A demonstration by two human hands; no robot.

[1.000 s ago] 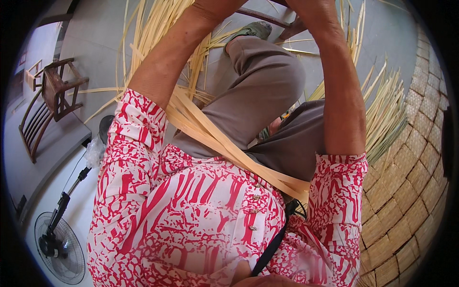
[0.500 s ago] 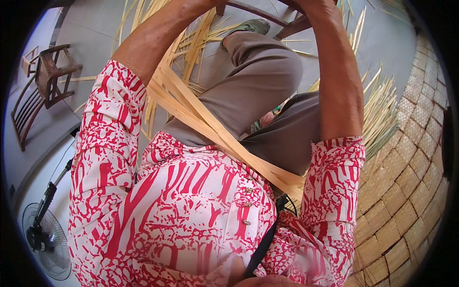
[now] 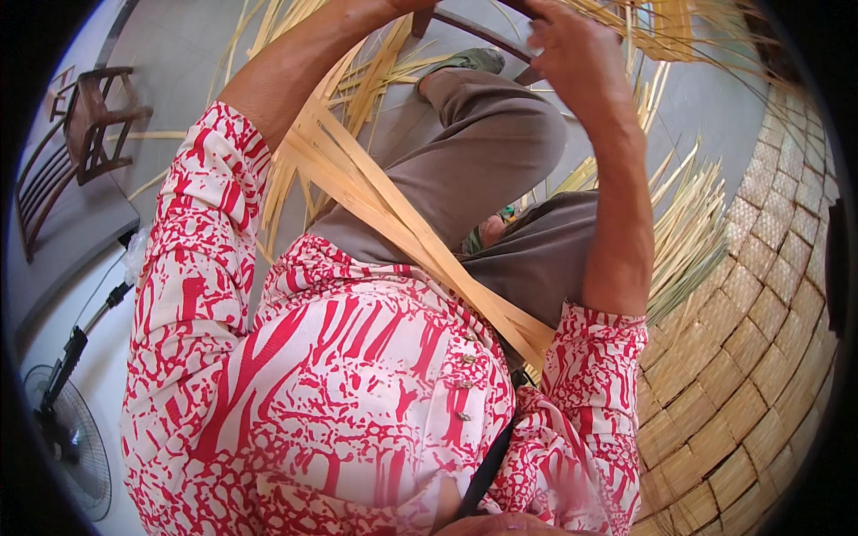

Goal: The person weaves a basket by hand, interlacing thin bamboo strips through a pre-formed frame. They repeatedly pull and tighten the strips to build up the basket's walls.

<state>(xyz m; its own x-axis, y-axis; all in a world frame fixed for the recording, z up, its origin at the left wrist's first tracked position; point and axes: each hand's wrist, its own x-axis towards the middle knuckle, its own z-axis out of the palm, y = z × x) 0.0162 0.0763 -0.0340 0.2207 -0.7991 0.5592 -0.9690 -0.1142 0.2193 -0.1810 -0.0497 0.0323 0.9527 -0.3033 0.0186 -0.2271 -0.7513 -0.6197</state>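
I sit with a band of flat pale bamboo strips (image 3: 402,223) running slantwise across my lap, from under my left arm to my right elbow. My left forearm (image 3: 295,62) reaches up past the top edge, so its hand is hidden. My right hand (image 3: 576,58) is raised at the top of the view with its fingers bent. It is beside a dark curved bar (image 3: 474,31) and a fan of thin bamboo strips (image 3: 661,27). Its grip cannot be made out. I wear a red and white patterned shirt (image 3: 357,384) and grey-brown trousers (image 3: 483,152).
Loose bamboo strips (image 3: 688,232) spread over the grey floor around my legs. A woven bamboo mat (image 3: 760,357) curves along the right. A dark wooden chair (image 3: 80,134) stands at the far left, and a floor fan (image 3: 71,438) at the lower left.
The view has tilted up, so my arms sit lower in the picture and my right hand shows whole. The strips across my lap stay in place.
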